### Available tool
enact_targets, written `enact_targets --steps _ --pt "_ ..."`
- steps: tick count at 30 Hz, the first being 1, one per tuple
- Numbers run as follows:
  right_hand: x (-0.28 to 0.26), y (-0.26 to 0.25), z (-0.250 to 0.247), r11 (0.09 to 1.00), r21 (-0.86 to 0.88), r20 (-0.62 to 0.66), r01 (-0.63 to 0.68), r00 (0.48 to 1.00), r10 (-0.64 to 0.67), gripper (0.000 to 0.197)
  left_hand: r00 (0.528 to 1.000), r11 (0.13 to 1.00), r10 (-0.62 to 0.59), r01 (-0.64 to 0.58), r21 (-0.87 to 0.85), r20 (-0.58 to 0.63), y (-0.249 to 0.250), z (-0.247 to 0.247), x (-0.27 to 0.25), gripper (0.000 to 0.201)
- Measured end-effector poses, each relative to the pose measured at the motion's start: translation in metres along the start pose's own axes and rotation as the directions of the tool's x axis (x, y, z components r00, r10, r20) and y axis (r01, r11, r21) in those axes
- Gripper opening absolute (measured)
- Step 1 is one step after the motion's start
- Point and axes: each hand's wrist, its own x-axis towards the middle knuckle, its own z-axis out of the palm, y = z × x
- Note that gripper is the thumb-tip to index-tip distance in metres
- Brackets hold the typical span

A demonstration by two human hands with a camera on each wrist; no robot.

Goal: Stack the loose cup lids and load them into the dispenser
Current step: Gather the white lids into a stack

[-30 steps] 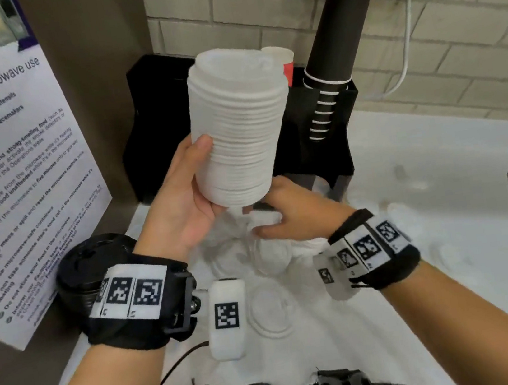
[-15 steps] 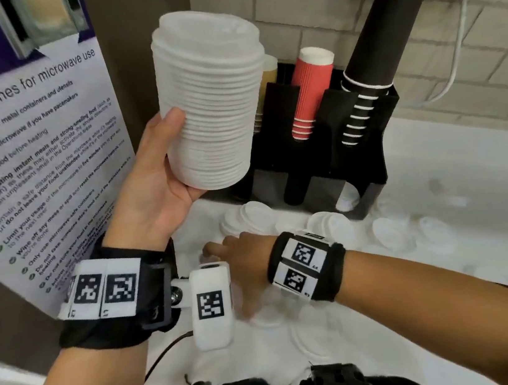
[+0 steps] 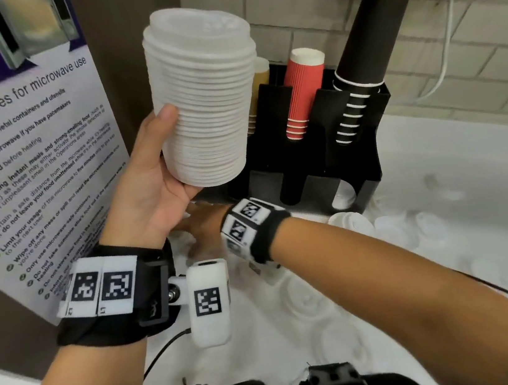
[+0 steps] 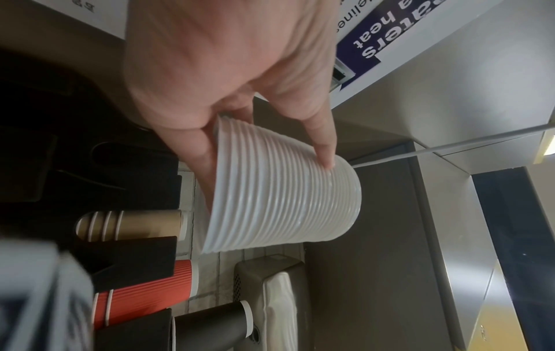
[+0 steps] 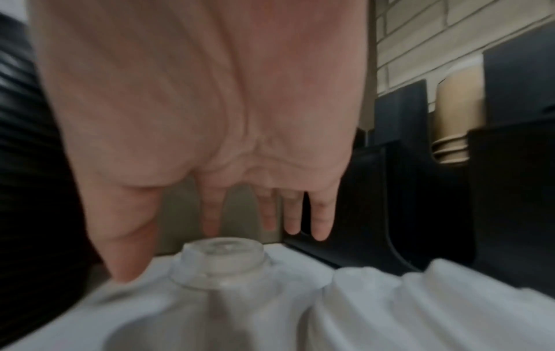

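As judged from the frames:
Lid stack (image 3: 207, 101): light, thin plastic, loosely nested; likely to shear apart unless gripped low around its sides.
Left hand (image 3: 147, 187): curled round the stack's lower part, above the counter (image 3: 438, 166).
Right hand (image 5: 210, 118): fingers extended over a clear lid (image 5: 219, 263), holding nothing.
Dispenser (image 3: 322, 156): behind the stack.
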Motion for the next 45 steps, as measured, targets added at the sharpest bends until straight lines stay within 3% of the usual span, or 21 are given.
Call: enact_targets --steps 3,5,7,10,13,17,19,20,21,22,24,26,28,31,34,37,40,42,45 --pt "0.031 -0.008 0.013 0.999 0.017 -0.029 0.036 0.999 -0.035 0.077 1.0 1.0 -0.007 0.007 0.022 0.005 0.0 -0.001 0.002 0.073" --pt "0.045 -0.007 0.023 0.996 0.047 -0.056 0.078 0.996 -0.075 0.067 1.0 1.0 -0.018 0.018 0.011 0.006 -0.002 -0.003 0.003 0.066" --pt "0.056 0.001 0.026 0.994 -0.077 -0.063 0.077 0.995 -0.082 0.068 0.999 0.999 -0.034 0.034 -0.013 0.014 -0.004 -0.004 0.004 0.058" --pt "0.055 0.023 0.021 0.965 -0.264 0.006 -0.005 1.0 0.007 0.088 0.999 0.999 -0.039 0.039 -0.011 0.0 -0.007 -0.004 0.004 0.07" --pt "0.026 0.041 0.016 0.963 -0.264 0.06 -0.06 0.995 0.078 0.077 0.999 0.999 -0.035 0.035 0.011 0.001 -0.009 -0.004 0.006 0.08" --pt "-0.031 0.055 -0.008 0.993 -0.1 0.075 -0.061 0.995 0.068 0.049 1.0 0.999 -0.031 0.031 0.011 0.001 -0.01 -0.004 0.008 0.079" --pt "-0.058 0.06 -0.024 0.991 0.13 -0.031 -0.029 0.999 0.034 0.045 1.0 1.0 -0.024 0.024 -0.02 0.004 -0.01 -0.004 0.008 0.073" --pt "-0.072 0.061 -0.031 0.944 0.33 -0.121 -0.001 0.992 0.043 0.044 1.0 0.999 -0.018 0.018 -0.038 0.003 -0.011 -0.003 0.008 0.069" --pt "-0.086 0.06 -0.034 0.828 0.558 -0.199 0.057 0.978 0.067 0.045 1.0 0.999 -0.014 0.014 -0.044 0.004 -0.013 -0.001 0.008 0.064" --pt "-0.1 0.057 -0.035 0.644 0.751 -0.273 0.149 0.957 0.096 0.048 1.0 0.999 -0.01 0.01 -0.036 0.007 -0.015 0.002 0.008 0.059" --pt "-0.116 0.048 -0.032 0.243 0.913 -0.375 0.327 0.907 0.189 0.055 1.0 1.0 -0.01 0.01 0.001 0.012 -0.02 0.008 0.009 0.054" --pt "-0.121 0.038 -0.027 -0.036 0.904 -0.404 0.425 0.88 0.25 0.058 1.0 1.0 -0.025 0.025 0.017 0.002 -0.027 0.013 0.009 0.057" --pt "-0.124 0.032 -0.023 -0.221 0.833 -0.45 0.507 0.854 0.261 0.064 0.999 0.999 -0.035 0.035 0.038 -0.012 -0.033 0.015 0.007 0.059" --pt "-0.131 0.027 -0.017 -0.441 0.681 -0.531 0.585 0.809 0.253 0.072 0.998 0.978 -0.035 0.044 0.205 -0.048 -0.041 0.014 0.003 0.064" --pt "-0.135 0.027 -0.01 -0.537 0.609 -0.517 0.584 0.806 0.289 0.067 0.996 0.913 -0.024 0.055 0.405 -0.082 -0.045 0.011 0.001 0.075" --pt "-0.139 0.03 0.001 -0.574 0.588 -0.451 0.57 0.82 0.353 0.068 0.989 0.751 0.116 -0.025 0.66 -0.096 -0.042 0.007 0.0 0.075" --pt "-0.14 0.033 0.008 -0.591 0.582 -0.404 0.559 0.829 0.387 0.073 0.966 0.551 0.24 -0.22 0.805 0.1 -0.036 0.008 -0.003 0.089" --pt "-0.138 0.033 0.011 -0.596 0.584 -0.386 0.551 0.834 0.393 0.073 0.919 0.398 0.283 -0.373 0.838 0.274 -0.032 0.015 -0.005 0.093" --pt "-0.131 0.029 0.012 -0.617 0.585 -0.351 0.527 0.85 0.393 0.07 0.856 0.238 0.273 -0.502 0.831 0.439 -0.023 0.026 -0.006 0.07"
